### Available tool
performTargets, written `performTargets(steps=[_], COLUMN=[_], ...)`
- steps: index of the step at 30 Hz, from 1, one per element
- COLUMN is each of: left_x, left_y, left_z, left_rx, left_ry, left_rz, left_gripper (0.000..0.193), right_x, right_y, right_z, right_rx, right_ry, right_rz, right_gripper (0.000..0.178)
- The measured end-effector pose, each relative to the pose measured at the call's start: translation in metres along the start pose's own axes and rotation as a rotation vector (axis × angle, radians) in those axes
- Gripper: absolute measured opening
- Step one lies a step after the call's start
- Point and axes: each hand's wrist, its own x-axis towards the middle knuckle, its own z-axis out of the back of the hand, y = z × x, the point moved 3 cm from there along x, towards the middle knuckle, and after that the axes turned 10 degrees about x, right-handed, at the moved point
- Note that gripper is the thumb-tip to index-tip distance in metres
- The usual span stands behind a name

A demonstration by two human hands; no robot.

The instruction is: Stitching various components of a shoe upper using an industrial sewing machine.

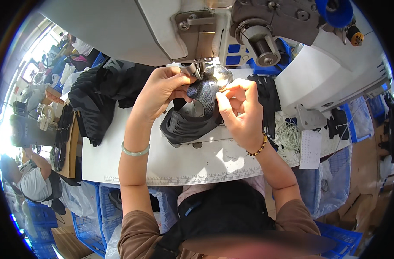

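A dark grey shoe upper with a speckled lining lies under the presser foot of a white sewing machine. On the left of the needle, my left hand pinches the upper's edge close to the presser foot. My right hand grips the speckled collar from the right side, thumb and fingertips pressed together. Bright lamp light falls on the part just behind the needle. The fingertips partly cover the cloth they hold.
Stacked dark shoe uppers lie to the left on the white table. Black strips and a tangle of pale thread lie to the right. Blue crates stand below the table. Another person sits at far left.
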Motion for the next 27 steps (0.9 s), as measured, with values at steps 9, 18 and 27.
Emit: performTargets(steps=[9, 18, 27], left_x=[-0.001, -0.086, -0.222], left_y=[0.000, -0.012, 0.033], left_z=[0.000, 0.048, 0.024], left_rx=[0.033, 0.626, 0.492], left_ry=[0.034, 0.220, -0.632], left_rz=[-0.030, -0.105, -0.515], left_gripper=[0.016, 0.010, 0.009], right_x=[0.002, 0.025, 0.018], right_y=[0.020, 0.039, 0.008], right_z=[0.002, -0.070, -0.102], right_rx=[-0.308, -0.334, -0.098], right_ry=[0.007, 0.757, 0.793], right_rz=[0.328, 0.188, -0.186], right_gripper=[0.016, 0.025, 0.018])
